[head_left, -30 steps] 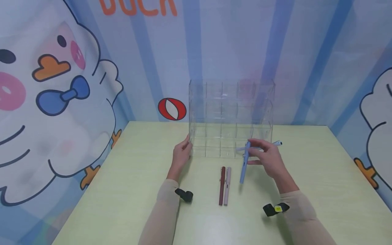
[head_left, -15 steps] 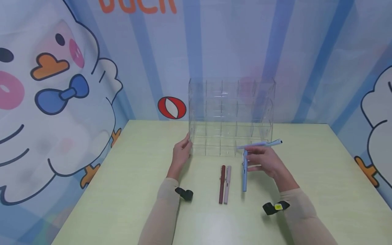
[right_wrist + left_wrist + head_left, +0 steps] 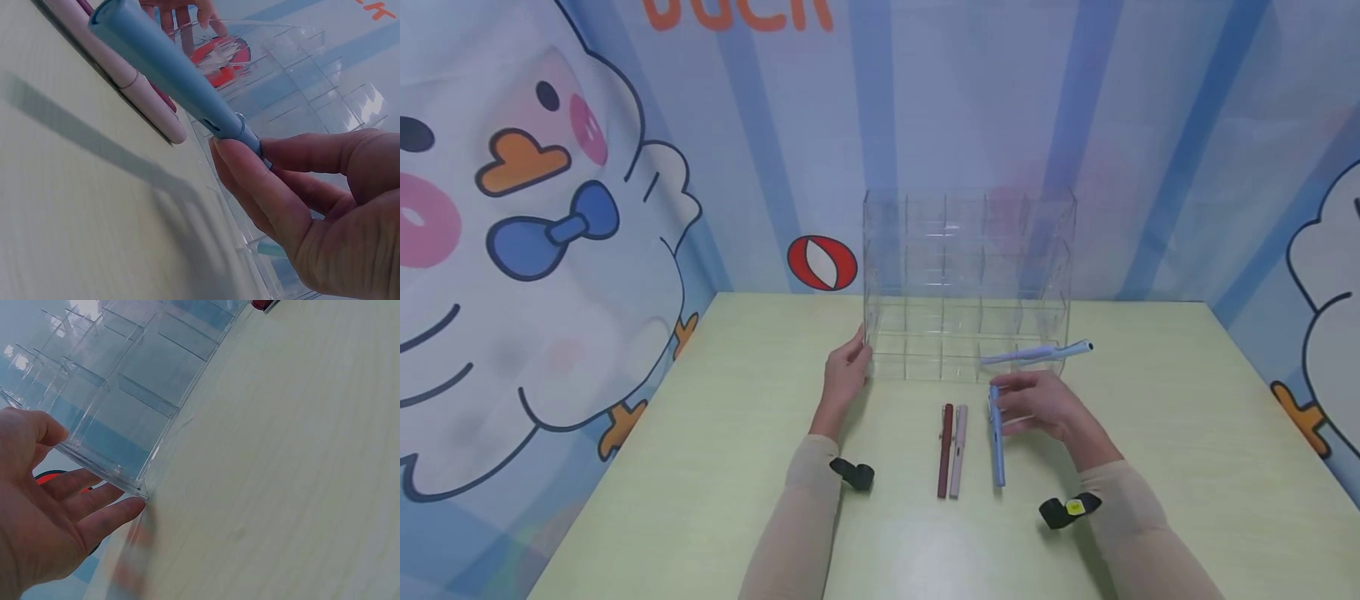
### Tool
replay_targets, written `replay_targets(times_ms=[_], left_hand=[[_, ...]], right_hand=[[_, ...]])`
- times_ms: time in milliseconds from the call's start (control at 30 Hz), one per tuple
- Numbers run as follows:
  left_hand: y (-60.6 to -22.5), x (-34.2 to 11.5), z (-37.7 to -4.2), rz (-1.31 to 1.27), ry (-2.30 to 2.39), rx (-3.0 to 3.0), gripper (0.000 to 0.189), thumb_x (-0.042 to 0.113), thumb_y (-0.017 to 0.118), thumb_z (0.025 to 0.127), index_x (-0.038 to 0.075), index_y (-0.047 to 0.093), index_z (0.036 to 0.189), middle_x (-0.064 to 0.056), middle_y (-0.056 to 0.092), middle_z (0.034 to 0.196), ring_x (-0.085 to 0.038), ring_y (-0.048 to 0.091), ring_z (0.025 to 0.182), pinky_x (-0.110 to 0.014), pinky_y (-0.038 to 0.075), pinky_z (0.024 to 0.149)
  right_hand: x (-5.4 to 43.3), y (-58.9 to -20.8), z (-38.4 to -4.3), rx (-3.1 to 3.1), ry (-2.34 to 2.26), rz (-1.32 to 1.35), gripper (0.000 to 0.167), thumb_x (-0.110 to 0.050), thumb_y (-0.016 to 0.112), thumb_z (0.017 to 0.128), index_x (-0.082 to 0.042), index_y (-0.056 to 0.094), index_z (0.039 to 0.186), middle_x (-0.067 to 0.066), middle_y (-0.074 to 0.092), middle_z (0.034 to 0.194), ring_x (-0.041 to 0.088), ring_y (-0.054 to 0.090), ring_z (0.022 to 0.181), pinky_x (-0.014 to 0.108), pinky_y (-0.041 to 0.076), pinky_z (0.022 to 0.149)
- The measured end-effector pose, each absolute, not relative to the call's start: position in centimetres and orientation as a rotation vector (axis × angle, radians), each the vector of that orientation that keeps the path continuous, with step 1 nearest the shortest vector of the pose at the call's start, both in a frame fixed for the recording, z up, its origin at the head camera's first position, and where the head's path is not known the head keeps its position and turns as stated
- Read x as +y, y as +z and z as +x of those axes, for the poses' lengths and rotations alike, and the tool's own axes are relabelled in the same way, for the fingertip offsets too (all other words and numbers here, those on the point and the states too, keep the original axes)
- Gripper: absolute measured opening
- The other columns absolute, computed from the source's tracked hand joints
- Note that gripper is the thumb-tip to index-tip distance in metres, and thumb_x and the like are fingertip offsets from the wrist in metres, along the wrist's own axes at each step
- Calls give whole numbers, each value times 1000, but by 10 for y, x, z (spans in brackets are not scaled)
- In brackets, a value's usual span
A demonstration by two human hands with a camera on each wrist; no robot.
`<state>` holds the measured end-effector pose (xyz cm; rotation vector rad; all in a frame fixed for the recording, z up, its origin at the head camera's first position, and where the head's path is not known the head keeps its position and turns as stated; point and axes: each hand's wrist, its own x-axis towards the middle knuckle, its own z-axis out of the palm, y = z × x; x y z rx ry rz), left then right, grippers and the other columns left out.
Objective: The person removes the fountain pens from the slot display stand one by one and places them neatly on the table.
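My left hand (image 3: 844, 373) holds the left side of a clear compartmented acrylic rack (image 3: 961, 335); in the left wrist view the thumb and fingers straddle its side wall (image 3: 100, 467). Between thumb and fingers my right hand (image 3: 1041, 406) pinches a blue pen (image 3: 997, 450) near one end, in front of the rack's right part. The right wrist view shows the pen (image 3: 169, 69) tilted above the tabletop, casting a shadow. To its left, a dark red pen (image 3: 945, 450) and a pale pink pen (image 3: 958, 454) lie side by side on the table.
Lavender and light blue pens (image 3: 1037, 353) lie aslant at the rack's lower right, one end sticking out past its side. A pale wooden table (image 3: 895, 550) carries everything. Behind the rack hangs a blue striped cartoon backdrop (image 3: 760, 167).
My right hand has drawn the blue pen toward the front and down, away from the rack, and the pen now points more straight toward me. The left hand stays on the rack.
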<state>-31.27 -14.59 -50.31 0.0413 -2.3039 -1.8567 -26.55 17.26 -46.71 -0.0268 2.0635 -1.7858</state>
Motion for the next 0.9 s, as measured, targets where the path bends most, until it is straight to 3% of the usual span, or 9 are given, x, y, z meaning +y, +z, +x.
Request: replay_targets(times_ms=[200,400,900], left_hand=[[-504,-145,-313,44,-1869,-2289,46,22,54,99,28,52,145,-9,55,143,-32,57,79,-24,45,56],[-503,-145,-313,50,-1854,-2296,46,23,54,99,28,52,145,-9,54,144,-35,61,88,-24,46,56],[-506,-146,-314,38,-1866,-2302,45,23,54,101,26,51,146,-10,54,145,-35,61,91,-24,46,58]], right_hand=[[167,-470,-264,2100,-1766,-12,46,4,63,91,14,52,134,15,67,97,22,70,75,40,59,70],[159,-476,-263,2110,-1754,-45,45,7,65,88,18,53,130,17,70,95,22,71,68,39,59,65],[144,-478,-259,2196,-1661,27,41,8,67,87,16,57,126,25,69,102,24,70,67,39,59,65]])
